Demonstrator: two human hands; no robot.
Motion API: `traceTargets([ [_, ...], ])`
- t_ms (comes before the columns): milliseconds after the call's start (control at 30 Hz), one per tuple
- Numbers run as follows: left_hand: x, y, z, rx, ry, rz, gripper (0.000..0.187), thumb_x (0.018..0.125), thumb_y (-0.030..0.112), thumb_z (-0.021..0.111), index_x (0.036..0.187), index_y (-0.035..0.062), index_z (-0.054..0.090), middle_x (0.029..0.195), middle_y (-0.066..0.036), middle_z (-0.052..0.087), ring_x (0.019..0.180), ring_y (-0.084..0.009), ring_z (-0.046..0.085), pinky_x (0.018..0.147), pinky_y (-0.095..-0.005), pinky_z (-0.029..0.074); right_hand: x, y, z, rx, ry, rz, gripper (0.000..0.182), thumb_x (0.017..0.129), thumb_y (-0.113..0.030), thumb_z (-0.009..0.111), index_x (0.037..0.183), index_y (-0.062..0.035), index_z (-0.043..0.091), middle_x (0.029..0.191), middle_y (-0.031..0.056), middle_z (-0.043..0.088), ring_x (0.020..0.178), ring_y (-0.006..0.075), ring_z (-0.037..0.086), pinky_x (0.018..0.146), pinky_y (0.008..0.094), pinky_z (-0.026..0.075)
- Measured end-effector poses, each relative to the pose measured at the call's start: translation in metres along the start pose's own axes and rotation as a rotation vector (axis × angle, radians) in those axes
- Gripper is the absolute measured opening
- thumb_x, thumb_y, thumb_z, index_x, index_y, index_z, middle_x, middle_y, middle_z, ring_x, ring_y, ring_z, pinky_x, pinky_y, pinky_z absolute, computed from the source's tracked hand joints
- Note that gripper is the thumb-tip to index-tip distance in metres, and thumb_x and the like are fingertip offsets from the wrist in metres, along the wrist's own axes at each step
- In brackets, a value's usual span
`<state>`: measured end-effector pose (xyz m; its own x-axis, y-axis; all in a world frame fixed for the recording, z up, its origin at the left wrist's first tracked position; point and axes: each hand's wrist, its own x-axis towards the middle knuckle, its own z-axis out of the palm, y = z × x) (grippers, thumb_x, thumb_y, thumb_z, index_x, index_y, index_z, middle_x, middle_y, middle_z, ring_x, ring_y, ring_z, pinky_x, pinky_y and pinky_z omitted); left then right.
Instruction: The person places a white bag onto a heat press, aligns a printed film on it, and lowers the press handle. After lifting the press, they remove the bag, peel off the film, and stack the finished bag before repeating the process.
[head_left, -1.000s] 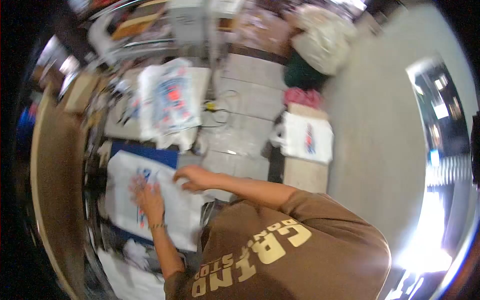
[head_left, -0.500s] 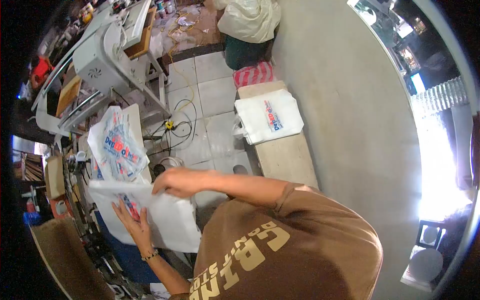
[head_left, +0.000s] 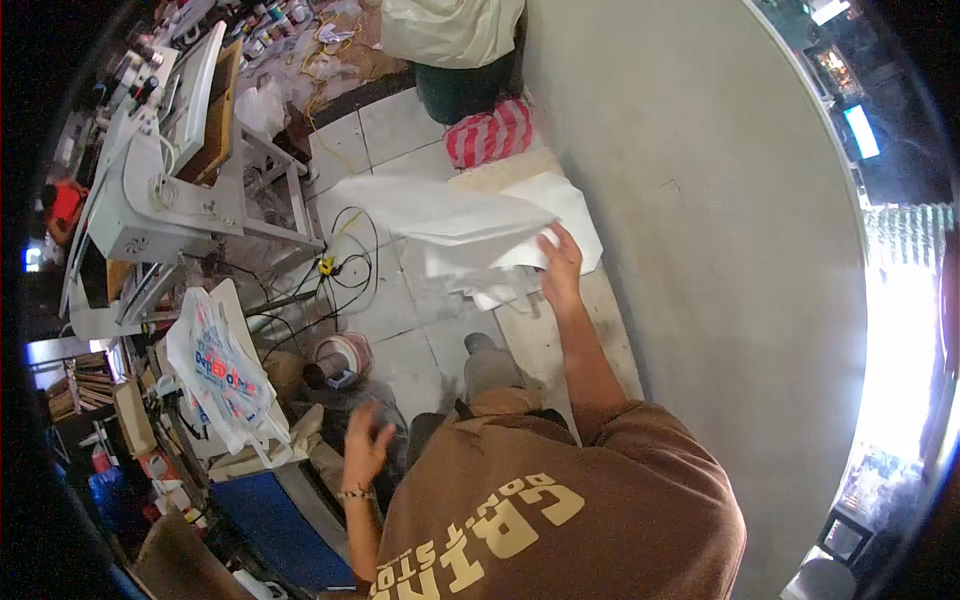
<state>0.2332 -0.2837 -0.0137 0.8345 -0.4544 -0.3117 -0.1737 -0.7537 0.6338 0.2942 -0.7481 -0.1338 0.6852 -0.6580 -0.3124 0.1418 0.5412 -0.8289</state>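
White printed fabric bag (head_left: 450,222) is arriving above the stack on the low bench.

The right hand (head_left: 560,265) is gripping the bag at its right end, just above the white bags (head_left: 572,205) lying on the pale wooden bench (head_left: 560,345); it is not yet laid down. Its long axis is running left to right, loose end pointing toward the white press machine (head_left: 160,190). The left hand (head_left: 365,440) is hanging open, holding nothing, near the blue pad (head_left: 270,525).

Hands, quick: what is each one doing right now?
Left hand: open, fingers spread, holding nothing.
Right hand: closed on the white bag, carried over the bench.
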Motion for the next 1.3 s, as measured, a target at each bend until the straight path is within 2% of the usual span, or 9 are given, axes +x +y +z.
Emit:
traceTargets([
  [133, -0.033, -0.021, 0.018, -0.017, -0.242, -0.370, 0.046, 0.091, 0.022, 0.071, 0.130, 0.0008, 0.059, 0.132, -0.021, 0.059, 0.104, -0.0324, 0.065, 0.088, -0.0411, 0.053, 0.028, 0.074, -0.076, 0.163, 0.389, 0.200, 0.054, 0.090, 0.001, 0.065, 0.141, -0.0033, 0.047, 0.140, 0.0138, 0.051, 0.124, 0.0302, 0.052, 0.101, 0.0439, 0.047],
  [200, -0.054, -0.045, 0.021, -0.052, -0.289, -0.510, 0.047, 0.091, 0.025, 0.071, 0.130, 0.0011, 0.060, 0.130, -0.021, 0.061, 0.099, -0.0326, 0.067, 0.087, -0.0420, 0.053, 0.038, 0.142, -0.120, 0.347, 0.660, 0.364, 0.057, 0.092, 0.004, 0.060, 0.144, -0.0127, 0.043, 0.145, 0.0107, 0.043, 0.123, 0.0260, 0.051, 0.092, 0.0442, 0.051],
  [467, -0.086, -0.087, 0.007, 0.004, -0.119, -0.643, 0.049, 0.092, 0.033, 0.070, 0.128, 0.0004, 0.062, 0.117, -0.022, 0.068, 0.111, -0.0315, 0.067, 0.094, -0.0391, 0.051, 0.009, 0.206, -0.113, 0.017, 0.526, 0.603, 0.070, 0.086, 0.010, 0.060, 0.145, -0.0227, 0.042, 0.144, 0.0105, 0.041, 0.113, 0.0280, 0.054, 0.087, 0.0437, 0.052],
  [767, -0.076, -0.091, 0.035, -0.175, -0.079, -0.673, 0.047, 0.091, 0.029, 0.072, 0.127, 0.0012, 0.064, 0.112, -0.019, 0.071, 0.101, -0.0297, 0.069, 0.090, -0.0381, 0.052, 0.003, 0.242, -0.086, 0.492, 0.460, 0.641, 0.091, 0.085, 0.010, 0.064, 0.155, -0.0306, 0.021, 0.145, 0.0176, 0.039, 0.116, 0.0317, 0.052, 0.092, 0.0517, 0.051],
  [833, -0.076, -0.092, 0.036, -0.151, -0.109, -0.695, 0.045, 0.091, 0.028, 0.072, 0.127, 0.0006, 0.064, 0.111, -0.019, 0.071, 0.101, -0.0298, 0.069, 0.089, -0.0377, 0.052, 0.005, 0.235, -0.065, 0.263, 0.671, 0.611, 0.083, 0.087, 0.012, 0.059, 0.151, -0.0269, 0.025, 0.140, 0.0190, 0.044, 0.118, 0.0327, 0.051, 0.095, 0.0537, 0.050],
  [933, -0.076, -0.083, 0.031, -0.117, -0.147, -0.695, 0.044, 0.092, 0.027, 0.071, 0.125, -0.0007, 0.065, 0.111, -0.019, 0.071, 0.100, -0.0292, 0.069, 0.089, -0.0372, 0.052, 0.009, 0.294, -0.104, 0.182, 0.601, 0.630, 0.060, 0.089, 0.011, 0.055, 0.140, -0.0152, 0.038, 0.126, 0.0178, 0.054, 0.110, 0.0320, 0.056, 0.092, 0.0519, 0.052],
  [1033, -0.079, -0.077, 0.032, -0.147, -0.125, -0.682, 0.044, 0.092, 0.027, 0.070, 0.125, -0.0023, 0.065, 0.112, -0.019, 0.071, 0.100, -0.0273, 0.069, 0.088, -0.0369, 0.053, -0.003, 0.277, -0.093, 0.436, 0.636, 0.581, 0.035, 0.091, 0.007, 0.056, 0.122, -0.0069, 0.050, 0.109, 0.0134, 0.059, 0.098, 0.0302, 0.061, 0.087, 0.0466, 0.054],
  [1133, -0.090, -0.084, 0.035, -0.209, -0.123, -0.706, 0.044, 0.093, 0.028, 0.070, 0.124, -0.0036, 0.064, 0.111, -0.019, 0.071, 0.099, -0.0249, 0.069, 0.087, -0.0364, 0.053, -0.006, 0.268, -0.088, 0.423, 0.601, 0.701, 0.022, 0.093, 0.000, 0.061, 0.113, -0.0046, 0.056, 0.100, 0.0091, 0.060, 0.084, 0.0252, 0.062, 0.074, 0.0393, 0.057],
  [1300, -0.101, -0.089, 0.037, -0.175, -0.202, -0.793, 0.047, 0.094, 0.028, 0.069, 0.127, -0.0049, 0.062, 0.111, -0.018, 0.071, 0.099, -0.0228, 0.068, 0.086, -0.0357, 0.053, 0.011, 0.284, -0.109, 0.113, 0.542, 0.866, 0.019, 0.098, -0.012, 0.060, 0.114, -0.0032, 0.056, 0.101, 0.0087, 0.064, 0.084, 0.0204, 0.065, 0.061, 0.0319, 0.057],
])
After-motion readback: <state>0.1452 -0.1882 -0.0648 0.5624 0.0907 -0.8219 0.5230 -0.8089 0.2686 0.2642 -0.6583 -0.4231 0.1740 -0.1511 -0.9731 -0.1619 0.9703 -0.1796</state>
